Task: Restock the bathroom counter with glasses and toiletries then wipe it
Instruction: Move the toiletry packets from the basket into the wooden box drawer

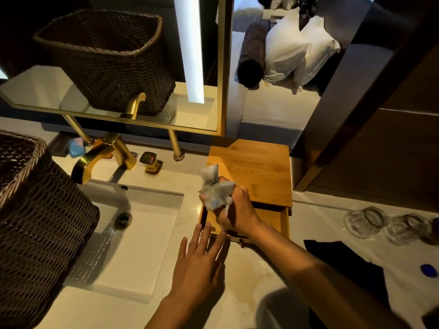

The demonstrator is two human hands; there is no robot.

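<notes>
A wooden box (251, 167) with a pulled-out drawer (282, 219) stands on the pale counter (249, 286) right of the sink. My right hand (237, 207) hovers over the open drawer, closed around crumpled grey-white packets or wrappers (215, 191). My left hand (199, 260) lies flat with fingers spread, its fingertips touching the drawer's front left edge. Two clear glasses (365, 219) (403, 229) lie on the counter at the far right. What is inside the drawer stays hidden under my right hand.
A large wicker basket (35, 222) sits at the left, over the sink's edge. The white basin (137, 236) has a gold tap (102, 155) and a gold knob (149, 162). A black cloth (344, 262) and a blue cap (428, 270) lie at the right. The mirror (118, 55) hangs behind.
</notes>
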